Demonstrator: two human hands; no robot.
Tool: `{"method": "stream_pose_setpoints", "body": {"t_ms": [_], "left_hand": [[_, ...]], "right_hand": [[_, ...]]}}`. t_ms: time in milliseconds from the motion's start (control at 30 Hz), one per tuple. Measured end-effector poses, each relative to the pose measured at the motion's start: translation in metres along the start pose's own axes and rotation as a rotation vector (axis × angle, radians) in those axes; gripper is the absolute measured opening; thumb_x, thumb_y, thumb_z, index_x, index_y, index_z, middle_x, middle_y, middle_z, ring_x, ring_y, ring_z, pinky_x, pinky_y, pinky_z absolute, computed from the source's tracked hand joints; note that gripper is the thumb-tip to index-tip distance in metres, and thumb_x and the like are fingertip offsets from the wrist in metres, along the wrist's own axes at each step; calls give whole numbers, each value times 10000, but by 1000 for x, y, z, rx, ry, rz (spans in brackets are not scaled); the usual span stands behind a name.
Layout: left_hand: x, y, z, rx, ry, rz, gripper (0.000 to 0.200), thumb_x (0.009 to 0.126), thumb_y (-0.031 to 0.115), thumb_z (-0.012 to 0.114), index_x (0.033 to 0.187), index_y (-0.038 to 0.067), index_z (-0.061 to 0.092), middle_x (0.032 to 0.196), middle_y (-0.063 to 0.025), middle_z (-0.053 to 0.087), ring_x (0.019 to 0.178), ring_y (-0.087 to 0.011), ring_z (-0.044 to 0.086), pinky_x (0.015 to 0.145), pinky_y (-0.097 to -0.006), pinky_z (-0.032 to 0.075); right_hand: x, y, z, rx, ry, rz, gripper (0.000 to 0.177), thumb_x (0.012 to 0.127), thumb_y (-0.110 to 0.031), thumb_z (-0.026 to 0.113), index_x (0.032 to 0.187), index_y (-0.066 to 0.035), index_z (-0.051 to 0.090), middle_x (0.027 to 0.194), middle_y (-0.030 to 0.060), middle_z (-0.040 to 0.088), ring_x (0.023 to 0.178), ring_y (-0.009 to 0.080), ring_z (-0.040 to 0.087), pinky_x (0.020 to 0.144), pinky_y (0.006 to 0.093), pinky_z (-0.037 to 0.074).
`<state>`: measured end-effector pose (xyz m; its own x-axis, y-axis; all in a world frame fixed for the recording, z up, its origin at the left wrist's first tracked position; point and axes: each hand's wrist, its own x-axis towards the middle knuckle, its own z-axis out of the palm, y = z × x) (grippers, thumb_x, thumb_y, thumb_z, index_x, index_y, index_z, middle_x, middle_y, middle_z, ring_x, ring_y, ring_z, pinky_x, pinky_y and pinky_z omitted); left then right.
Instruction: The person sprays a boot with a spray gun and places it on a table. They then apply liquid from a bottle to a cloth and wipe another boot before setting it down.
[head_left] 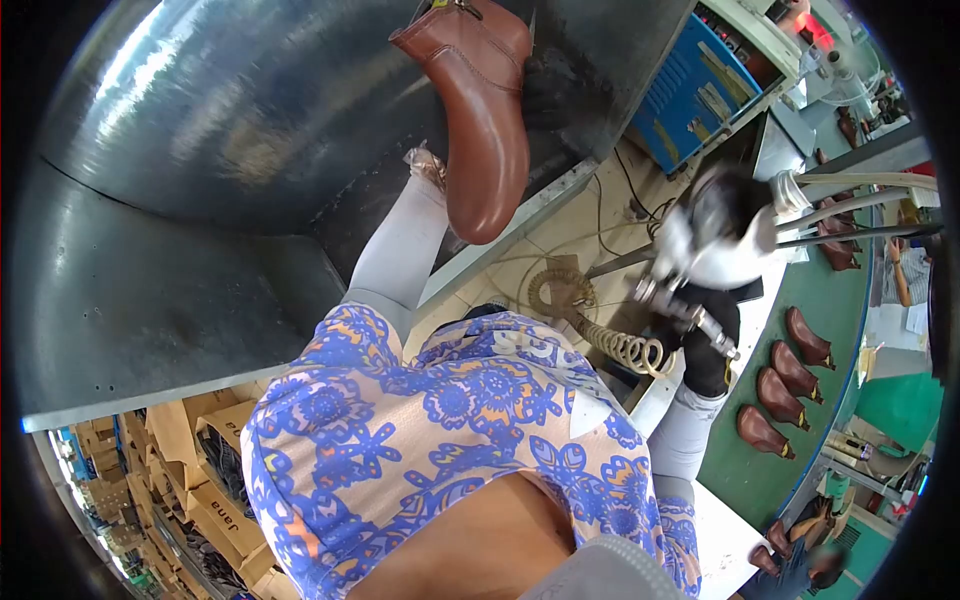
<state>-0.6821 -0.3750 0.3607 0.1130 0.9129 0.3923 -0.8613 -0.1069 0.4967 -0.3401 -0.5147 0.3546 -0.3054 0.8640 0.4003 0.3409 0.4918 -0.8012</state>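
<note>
A glossy brown ankle boot (487, 140) is held up at the top middle, toe pointing toward me. My left hand (550, 97), in a dark glove, is mostly hidden behind the boot; it appears to grip it from the far side. A white sleeve (400, 243) covers that arm. On the right, my right hand (708, 350) wears a black glove and is closed round a metal spray gun (683, 312). The gun's upper part is smeared by motion. A coiled air hose (625, 347) hangs beside it.
A dark metal booth (190, 200) curves round the boot's left and back. On the right runs a green conveyor belt (735, 480) with several brown boots (780, 393). A blue box (690, 90) stands behind. Cardboard boxes (220, 520) lie lower left.
</note>
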Motion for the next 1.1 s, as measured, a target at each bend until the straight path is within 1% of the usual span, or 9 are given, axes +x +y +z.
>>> {"method": "stream_pose_setpoints", "body": {"t_ms": [33, 167, 267, 367, 400, 433, 567, 967, 1100], "left_hand": [[1, 2, 3, 22, 9, -5, 538, 920, 470, 493, 1298, 88, 460, 1315, -107, 492, 1201, -256, 478, 1020, -391, 376], [-3, 10, 15, 133, 57, -17, 530, 924, 458, 493, 1298, 84, 462, 1328, -111, 485, 1203, -256, 479, 1018, -376, 381], [-8, 20, 28, 219, 90, -18, 524, 927, 449, 494, 1299, 80, 464, 1338, -115, 480, 1205, -255, 479, 1016, -366, 385], [-5, 24, 40, 315, -4, 107, 535, 930, 446, 487, 1311, 73, 444, 1336, -120, 478, 1204, -261, 480, 1018, -373, 386], [-3, 25, 44, 347, -27, 143, 538, 931, 445, 484, 1314, 71, 437, 1335, -122, 477, 1204, -263, 481, 1019, -376, 386], [-1, 24, 48, 367, -42, 176, 542, 932, 444, 482, 1318, 69, 430, 1334, -124, 477, 1204, -265, 481, 1020, -378, 387], [3, 26, 59, 431, -81, 256, 556, 935, 441, 472, 1334, 59, 404, 1331, -131, 475, 1203, -272, 483, 1023, -388, 389], [25, 18, 69, 451, -164, 297, 605, 941, 439, 451, 1374, 34, 334, 1322, -152, 469, 1201, -292, 489, 1032, -415, 392], [29, 6, 77, 460, -76, 290, 639, 929, 455, 462, 1385, 35, 307, 1315, -162, 471, 1192, -308, 494, 1031, -428, 390]], "right_hand": [[1, -4, -3, 306, -44, 114, 322, 818, -346, 607, 898, -35, 593, 692, 53, 628, 638, 177, 623, 552, 259, 450], [-2, -5, 4, 234, 103, 206, 136, 701, -133, 649, 779, -44, 583, 734, 88, 629, 605, 210, 605, 541, 296, 443], [-8, -3, -1, 236, -202, -133, 230, 645, -83, 727, 822, -39, 589, 733, 75, 622, 608, 207, 600, 557, 273, 430], [-14, -5, 7, 108, -56, 14, 203, 685, -74, 711, 841, -45, 585, 719, 71, 619, 591, 168, 588, 529, 286, 415], [-12, -14, 9, 80, -9, 83, 243, 781, -240, 601, 878, -17, 588, 697, 58, 611, 569, 159, 542, 545, 262, 408], [-9, -18, 10, 134, 7, 132, 205, 681, -51, 695, 843, -41, 570, 710, 73, 610, 592, 168, 589, 539, 283, 423], [-9, -19, 8, 190, -113, -5, 222, 676, -67, 696, 852, -42, 563, 717, 79, 606, 618, 164, 593, 557, 278, 427], [-24, -27, 10, 130, -66, 65, 260, 634, -77, 727, 851, -38, 590, 692, 84, 618, 575, 217, 609, 536, 303, 445], [-24, -46, 16, 137, 217, 202, 208, 660, -1, 672, 841, -14, 569, 700, 76, 616, 568, 204, 597, 543, 308, 448]]}}
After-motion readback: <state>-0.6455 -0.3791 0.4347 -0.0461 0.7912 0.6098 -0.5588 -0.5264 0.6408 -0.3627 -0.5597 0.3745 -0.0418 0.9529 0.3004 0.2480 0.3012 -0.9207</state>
